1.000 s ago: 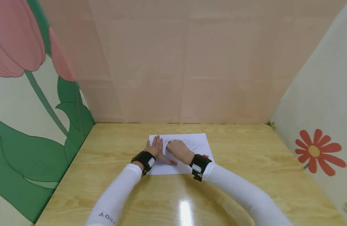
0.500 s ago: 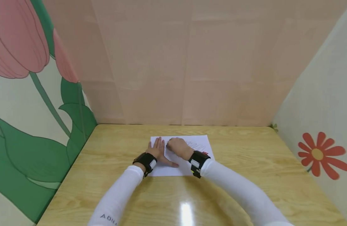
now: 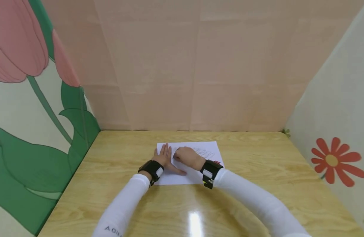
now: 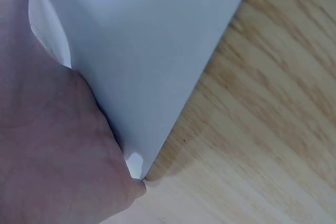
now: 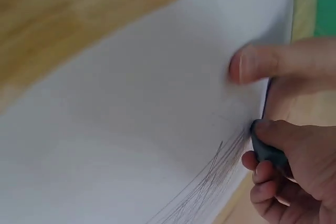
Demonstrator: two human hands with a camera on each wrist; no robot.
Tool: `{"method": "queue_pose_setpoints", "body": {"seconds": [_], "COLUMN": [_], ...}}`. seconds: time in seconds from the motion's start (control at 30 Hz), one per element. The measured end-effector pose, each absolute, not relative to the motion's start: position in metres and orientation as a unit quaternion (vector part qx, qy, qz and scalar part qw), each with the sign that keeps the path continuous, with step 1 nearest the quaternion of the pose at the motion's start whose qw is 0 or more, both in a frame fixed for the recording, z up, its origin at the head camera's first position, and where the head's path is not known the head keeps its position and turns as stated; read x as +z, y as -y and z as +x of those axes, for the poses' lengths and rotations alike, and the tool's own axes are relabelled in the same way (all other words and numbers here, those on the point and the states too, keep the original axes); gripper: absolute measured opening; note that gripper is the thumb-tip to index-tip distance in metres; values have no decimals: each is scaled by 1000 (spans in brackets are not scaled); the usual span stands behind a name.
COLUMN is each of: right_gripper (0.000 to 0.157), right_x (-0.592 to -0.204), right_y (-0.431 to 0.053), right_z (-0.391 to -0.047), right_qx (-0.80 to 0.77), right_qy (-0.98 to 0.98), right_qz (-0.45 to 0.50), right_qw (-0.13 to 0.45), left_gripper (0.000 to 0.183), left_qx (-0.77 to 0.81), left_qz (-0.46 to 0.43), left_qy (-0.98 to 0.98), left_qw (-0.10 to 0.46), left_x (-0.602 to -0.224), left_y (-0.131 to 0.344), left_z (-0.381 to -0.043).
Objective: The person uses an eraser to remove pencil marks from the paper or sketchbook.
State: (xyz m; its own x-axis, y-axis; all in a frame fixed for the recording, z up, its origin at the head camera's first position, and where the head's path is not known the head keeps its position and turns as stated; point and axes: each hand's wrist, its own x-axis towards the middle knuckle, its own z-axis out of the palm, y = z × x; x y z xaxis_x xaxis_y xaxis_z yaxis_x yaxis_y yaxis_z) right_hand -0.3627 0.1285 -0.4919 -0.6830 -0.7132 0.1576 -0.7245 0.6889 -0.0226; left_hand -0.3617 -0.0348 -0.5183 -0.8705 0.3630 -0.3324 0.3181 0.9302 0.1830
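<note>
A white sheet of paper (image 3: 179,179) with dark scribbled lines lies on the table. My left hand (image 3: 164,161) rests spread on its left part, thumb stretched toward the right. In the left wrist view this hand (image 4: 58,135) lies beside a paper corner. My right hand (image 3: 187,157) is bent over the scribbles, just right of the left fingers. Seen from the right wrist, its thumb and fingers pinch a small dark blue-grey eraser (image 5: 268,150) against the paper, where the thin lines converge. The left thumb (image 5: 252,64) shows above it. In the head view the right hand hides the eraser.
A small red item (image 3: 217,162) shows by the right wristband on the paper's right side. The wood-grain table (image 3: 125,144) extends around the sheet, with a pinkish covered wall (image 3: 193,82) behind. Painted flower panels flank both sides.
My right hand has shifted slightly over the scribbles, back toward me since half a second ago. The left hand stays in place on the paper. The head view sways a little.
</note>
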Motion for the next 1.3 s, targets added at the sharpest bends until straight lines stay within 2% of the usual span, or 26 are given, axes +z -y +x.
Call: {"method": "queue_pose_setpoints", "body": {"seconds": [0.13, 0.27, 0.37, 0.53, 0.6, 0.67, 0.9, 1.07, 1.2, 1.3], "right_gripper": [7, 9, 10, 14, 15, 14, 9, 9, 12, 12], "right_x": [-498, -497, -492, -486, -487, -490, -505, -511, -505, -498], "right_y": [-118, -113, -117, -131, -134, -135, -126, -124, -127, -129], "right_z": [-380, -402, -402, -379, -372, -369, -386, -388, -367, -345], "right_qx": [35, 41, 43, 41, 37, 34, 42, 22, -9, -12], "right_qy": [938, 948, 939, 915, 914, 919, 942, 943, 925, 918], "right_qz": [318, 286, 327, 401, 405, 394, 310, 298, 360, 385], "right_qw": [132, 131, 100, 5, -10, 4, 118, 148, 121, 94], "left_gripper": [165, 167, 165, 163, 162, 161, 160, 160, 157, 158], "left_qx": [38, 32, 33, 41, 41, 33, 38, 40, 42, 41], "left_qz": [172, 171, 166, 164, 166, 167, 171, 168, 160, 159], "left_qy": [-967, -968, -969, -969, -968, -967, -966, -967, -965, -965], "left_qw": [185, 183, 181, 180, 182, 190, 189, 186, 202, 205], "left_x": [-524, -524, -521, -521, -526, -532, -546, -547, -529, -531], "left_y": [36, 36, 35, 36, 36, 35, 27, 23, 24, 26], "left_z": [-369, -376, -377, -371, -370, -369, -369, -367, -357, -355]}}
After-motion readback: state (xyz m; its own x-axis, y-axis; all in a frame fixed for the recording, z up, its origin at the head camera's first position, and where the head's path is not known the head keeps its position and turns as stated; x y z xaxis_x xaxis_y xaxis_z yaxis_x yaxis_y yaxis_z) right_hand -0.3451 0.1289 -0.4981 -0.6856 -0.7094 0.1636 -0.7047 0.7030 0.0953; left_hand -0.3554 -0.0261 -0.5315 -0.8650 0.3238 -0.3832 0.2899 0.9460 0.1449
